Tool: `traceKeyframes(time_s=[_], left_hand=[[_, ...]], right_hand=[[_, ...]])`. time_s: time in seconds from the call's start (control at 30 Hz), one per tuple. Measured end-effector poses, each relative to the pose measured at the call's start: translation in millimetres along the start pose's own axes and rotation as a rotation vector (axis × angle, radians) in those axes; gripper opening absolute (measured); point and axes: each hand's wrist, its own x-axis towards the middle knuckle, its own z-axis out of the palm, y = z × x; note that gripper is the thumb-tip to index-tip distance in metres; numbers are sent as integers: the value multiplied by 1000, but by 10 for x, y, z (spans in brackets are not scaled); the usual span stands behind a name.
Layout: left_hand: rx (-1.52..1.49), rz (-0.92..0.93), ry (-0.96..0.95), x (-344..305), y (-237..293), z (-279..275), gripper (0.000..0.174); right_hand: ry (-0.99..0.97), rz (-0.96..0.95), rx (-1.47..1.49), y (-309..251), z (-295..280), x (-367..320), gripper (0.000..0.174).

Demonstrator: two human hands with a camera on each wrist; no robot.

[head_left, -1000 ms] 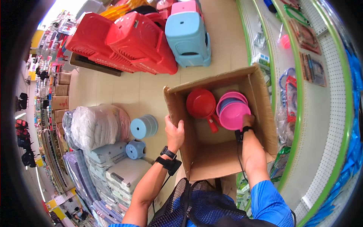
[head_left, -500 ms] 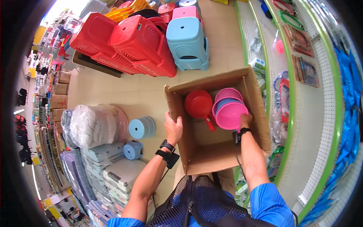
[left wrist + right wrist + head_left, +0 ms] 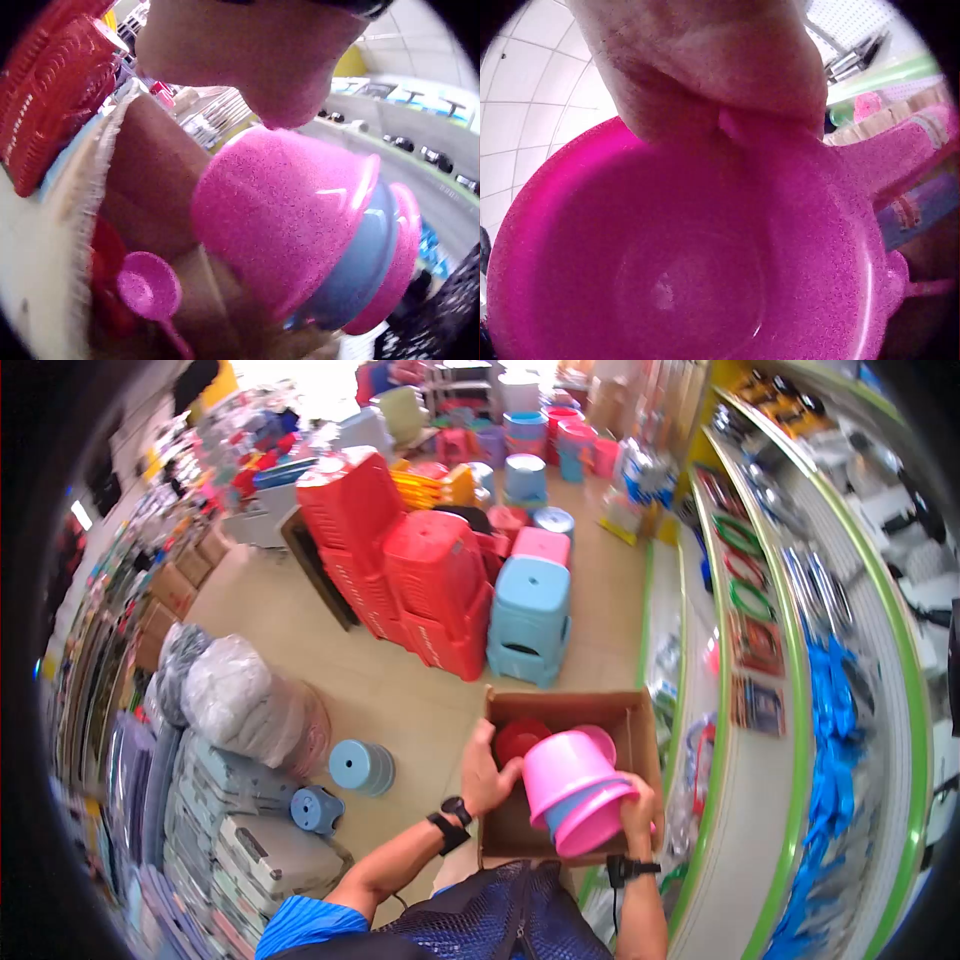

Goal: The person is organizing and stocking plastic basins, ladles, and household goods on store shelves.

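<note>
An open cardboard box (image 3: 640, 722) stands on the floor by the shelf. My left hand (image 3: 486, 774) grips the box's left wall (image 3: 154, 180). My right hand (image 3: 638, 812) holds a nested stack of plastic scoop bowls (image 3: 566, 772), pink outside with a blue one between, tipped on its side above the box. The left wrist view shows the stack (image 3: 292, 217) from outside. The right wrist view looks into the innermost pink bowl (image 3: 682, 270), with my fingers (image 3: 705, 67) over its rim. A red scoop (image 3: 518, 738) and a small pink scoop (image 3: 150, 286) lie in the box.
Stacked red stools (image 3: 430, 585) and a light blue stool (image 3: 528, 615) stand beyond the box. A green-edged shelf (image 3: 700, 690) with hanging goods runs along the right. A plastic-wrapped bundle (image 3: 235, 695), small blue round stools (image 3: 362, 765) and grey stacked items (image 3: 250, 840) sit to the left.
My right hand has lifted the pink and blue stack up out of the box and tipped it sideways. The head view has swung up toward the aisle. My left hand stays on the box wall.
</note>
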Motion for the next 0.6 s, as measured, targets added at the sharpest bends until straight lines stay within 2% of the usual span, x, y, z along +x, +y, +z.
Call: traceKeyframes(time_s=[0.03,0.07,0.17,0.23,0.27,0.3,0.37,0.4,0.43,0.57,0.6], left_hand=[[-111,7,-90,-3,148,-118,78],[-346,-46,-259,25,313,-251,78],[-523,-286,-563,-193,447,-302,100],[-607,-289,-611,-322,387,-277,109],[-632,-335,-666,-317,411,-353,115],[-630,-323,-651,-359,364,-356,115],[-475,-144,-576,-443,336,-363,121],[-523,-126,-586,-480,311,-359,127],[-525,-113,-596,-485,350,-390,127],[-470,-41,-659,-487,443,-432,130],[-462,-99,-677,-480,489,-445,130]], right_hand=[[-28,12,-25,-30,-23,-6,59],[-84,15,-53,-234,-75,-10,60],[-163,20,-96,-425,-81,-32,54],[-204,0,-112,-696,-119,-22,48],[-223,48,-99,-906,-143,-5,35],[-221,29,-98,-951,-134,23,35],[-260,4,-86,-1060,-163,42,24],[-278,56,-74,-1108,-165,57,19],[-274,46,-99,-901,-117,74,18],[-193,-24,-194,-872,-47,108,19],[-177,-66,-239,-816,-37,109,20]])
